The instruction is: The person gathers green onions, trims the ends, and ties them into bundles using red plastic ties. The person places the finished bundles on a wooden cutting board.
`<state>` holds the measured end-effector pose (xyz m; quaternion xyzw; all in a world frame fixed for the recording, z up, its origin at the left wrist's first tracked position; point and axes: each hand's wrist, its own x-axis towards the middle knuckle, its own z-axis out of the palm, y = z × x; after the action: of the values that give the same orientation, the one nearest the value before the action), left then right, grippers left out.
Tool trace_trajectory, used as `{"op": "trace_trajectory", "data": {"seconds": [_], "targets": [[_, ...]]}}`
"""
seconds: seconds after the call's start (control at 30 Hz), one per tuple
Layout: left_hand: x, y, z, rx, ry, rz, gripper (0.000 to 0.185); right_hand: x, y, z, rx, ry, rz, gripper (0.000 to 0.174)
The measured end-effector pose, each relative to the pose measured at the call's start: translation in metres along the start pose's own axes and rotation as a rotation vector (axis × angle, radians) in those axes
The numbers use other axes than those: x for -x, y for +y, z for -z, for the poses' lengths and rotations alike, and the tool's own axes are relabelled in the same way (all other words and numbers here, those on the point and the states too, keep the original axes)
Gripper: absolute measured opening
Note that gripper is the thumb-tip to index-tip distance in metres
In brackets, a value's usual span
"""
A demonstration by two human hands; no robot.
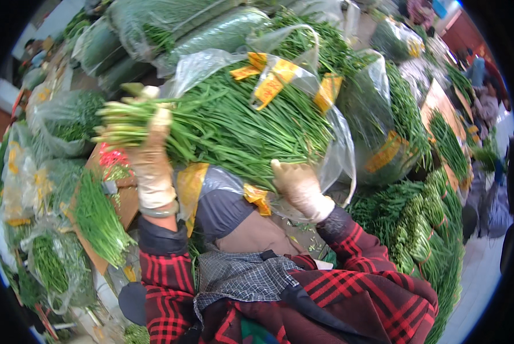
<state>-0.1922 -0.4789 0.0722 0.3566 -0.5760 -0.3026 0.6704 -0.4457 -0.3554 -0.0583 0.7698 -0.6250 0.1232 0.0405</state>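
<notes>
My left hand [156, 131], in a pale glove, grips a thick bunch of long green stalks, likely garlic chives, by the pale stem ends [121, 122] on the left. Green leaves [235, 116] spread rightward across an open clear plastic bag [203, 64] with orange printed patches [276, 81]. At the lower right edge of these leaves is my right hand [297, 185], also gloved, its fingers curled against them. What those fingers close on is hidden. The bag stands in front of my knees, and its right handle [351, 172] loops down beside my right hand.
At left, loose greens [100, 219] lie on a brown board [125, 202] near red ties [113, 157]. Tied bundles [420, 232] are stacked at right. Another filled bag [364, 116] stands behind them; long wrapped bales [222, 34] lie ahead. People sit at the far right [487, 103].
</notes>
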Motion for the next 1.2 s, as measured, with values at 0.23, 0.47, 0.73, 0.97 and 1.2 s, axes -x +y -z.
{"op": "trace_trajectory", "data": {"seconds": [0.23, 0.47, 0.73, 0.97, 1.2], "targets": [[-0.030, 0.094, 0.171, 0.423, 0.105, -0.018, 0.065, -0.018, 0.007, 0.093, -0.163, -0.113, 0.189, 0.060], [0.039, 0.147, 0.211, 0.527, -0.061, 0.415, 0.082, -0.105, -0.188, 0.128, -1.257, -0.124, 0.727, 0.107], [0.144, 0.141, 0.241, 0.186, 0.182, 0.555, 0.063, -0.015, -0.343, 0.030, -2.238, -1.284, -0.064, 0.076], [0.258, 0.112, 0.224, 0.237, 0.166, 0.834, 0.087, -0.009, -0.359, 0.007, -1.913, -0.513, 0.320, 0.094], [0.267, 0.136, 0.231, 0.180, 0.115, 0.955, 0.057, -0.062, -0.371, -0.005, -1.839, -0.357, 0.291, 0.127]]}}
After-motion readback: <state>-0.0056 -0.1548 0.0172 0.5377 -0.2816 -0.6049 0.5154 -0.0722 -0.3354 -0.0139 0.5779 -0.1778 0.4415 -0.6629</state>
